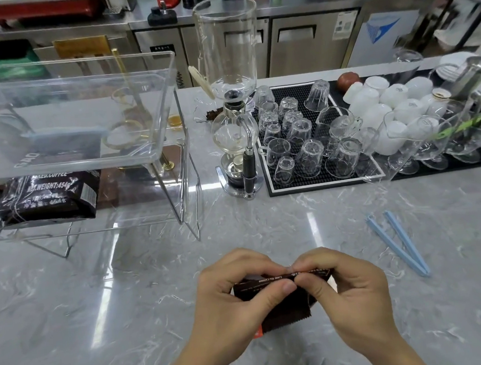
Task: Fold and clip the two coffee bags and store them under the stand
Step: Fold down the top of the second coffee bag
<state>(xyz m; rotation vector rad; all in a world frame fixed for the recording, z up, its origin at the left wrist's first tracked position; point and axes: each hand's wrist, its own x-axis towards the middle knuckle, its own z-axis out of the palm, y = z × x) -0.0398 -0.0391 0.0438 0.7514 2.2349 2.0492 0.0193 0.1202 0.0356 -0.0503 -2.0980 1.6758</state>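
Observation:
Near the front edge of the marble counter both hands hold a dark brown coffee bag (283,308). My left hand (231,295) and my right hand (348,286) pinch its folded top edge between thumbs and fingers. A second black coffee bag (47,194) lies on its side under the clear acrylic stand (153,114) at the left, with a light blue clip across its top seen through the stand. An open light blue bag clip (396,245) lies on the counter to the right of my hands.
A glass siphon coffee maker (235,119) stands behind my hands. To its right a black rubber mat (274,188) carries several upturned glasses, with white cups (383,105) and glass pitchers further right. The stand's wire legs (190,203) reach toward the counter's middle.

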